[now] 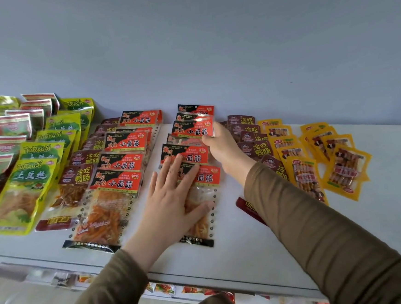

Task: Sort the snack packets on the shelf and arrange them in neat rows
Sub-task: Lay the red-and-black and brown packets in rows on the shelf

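Rows of snack packets lie on a white shelf (251,255). My left hand (172,199) rests flat, fingers spread, on the nearest red-and-black packet (208,177) of the middle row. My right hand (223,147) reaches further back and pinches the right edge of another red-and-black packet (193,129) in the same row, lifting it slightly above the overlapped ones. A second red-and-black row (121,163) lies to the left. Both sleeves are olive brown.
Brown packets (80,175) and yellow-green packets (35,165) fill the left side, with red-and-green ones (4,143) at the far left. Brown packets (254,147) and yellow packets (344,164) lie to the right. A grey wall backs the shelf. More packets show on a lower shelf (167,290).
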`<move>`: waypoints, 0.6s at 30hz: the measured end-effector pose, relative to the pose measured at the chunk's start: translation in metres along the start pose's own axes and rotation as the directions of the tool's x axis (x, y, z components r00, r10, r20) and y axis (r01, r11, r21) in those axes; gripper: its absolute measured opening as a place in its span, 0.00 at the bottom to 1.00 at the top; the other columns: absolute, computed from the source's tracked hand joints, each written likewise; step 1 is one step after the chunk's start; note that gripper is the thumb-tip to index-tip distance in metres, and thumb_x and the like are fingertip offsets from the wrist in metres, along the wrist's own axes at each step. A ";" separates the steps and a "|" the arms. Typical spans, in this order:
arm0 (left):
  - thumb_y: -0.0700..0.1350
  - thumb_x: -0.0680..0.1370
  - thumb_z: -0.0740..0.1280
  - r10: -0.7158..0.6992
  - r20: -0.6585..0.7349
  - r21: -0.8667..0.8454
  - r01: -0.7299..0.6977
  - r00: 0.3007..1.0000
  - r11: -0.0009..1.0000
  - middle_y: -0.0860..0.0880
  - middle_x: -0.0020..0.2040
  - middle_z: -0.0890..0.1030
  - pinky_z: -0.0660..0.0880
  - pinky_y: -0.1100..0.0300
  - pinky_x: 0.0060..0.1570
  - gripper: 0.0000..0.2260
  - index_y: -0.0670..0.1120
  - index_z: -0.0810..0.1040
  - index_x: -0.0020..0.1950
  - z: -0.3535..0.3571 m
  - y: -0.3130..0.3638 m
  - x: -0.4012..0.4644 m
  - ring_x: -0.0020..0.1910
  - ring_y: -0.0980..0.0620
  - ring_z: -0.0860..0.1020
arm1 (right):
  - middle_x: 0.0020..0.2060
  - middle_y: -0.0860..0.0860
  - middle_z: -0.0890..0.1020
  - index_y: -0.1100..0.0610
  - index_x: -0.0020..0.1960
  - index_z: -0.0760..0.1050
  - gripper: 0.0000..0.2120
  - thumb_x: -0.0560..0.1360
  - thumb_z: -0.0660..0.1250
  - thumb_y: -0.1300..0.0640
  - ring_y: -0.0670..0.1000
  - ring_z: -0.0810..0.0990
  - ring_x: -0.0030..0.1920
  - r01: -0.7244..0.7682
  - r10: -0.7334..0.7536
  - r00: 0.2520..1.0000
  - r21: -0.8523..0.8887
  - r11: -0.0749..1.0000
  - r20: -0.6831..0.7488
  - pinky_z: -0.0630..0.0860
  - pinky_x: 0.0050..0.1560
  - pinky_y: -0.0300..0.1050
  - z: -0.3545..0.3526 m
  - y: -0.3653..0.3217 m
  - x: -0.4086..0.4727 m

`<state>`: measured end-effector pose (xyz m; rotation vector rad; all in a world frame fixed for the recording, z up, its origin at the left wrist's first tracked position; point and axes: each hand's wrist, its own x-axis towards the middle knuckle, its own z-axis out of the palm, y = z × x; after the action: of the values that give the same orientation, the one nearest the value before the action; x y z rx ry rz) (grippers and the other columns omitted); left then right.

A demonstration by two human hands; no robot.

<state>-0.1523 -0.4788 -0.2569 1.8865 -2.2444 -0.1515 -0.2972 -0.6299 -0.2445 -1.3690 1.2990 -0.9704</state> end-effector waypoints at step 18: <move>0.66 0.80 0.62 -0.202 -0.096 -0.484 0.131 0.975 0.865 0.59 0.84 0.42 0.56 0.46 0.77 0.35 0.64 0.48 0.82 0.003 -0.005 0.003 0.83 0.50 0.48 | 0.58 0.52 0.81 0.56 0.66 0.71 0.14 0.83 0.63 0.52 0.53 0.82 0.57 0.041 -0.044 0.997 -0.042 0.998 -0.064 0.80 0.60 0.58 -0.008 0.002 -0.002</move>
<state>-0.1484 -0.4832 -0.2605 1.7465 -1.7390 -0.5255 -0.3055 -0.6283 -0.2444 -1.4117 1.3497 -1.0293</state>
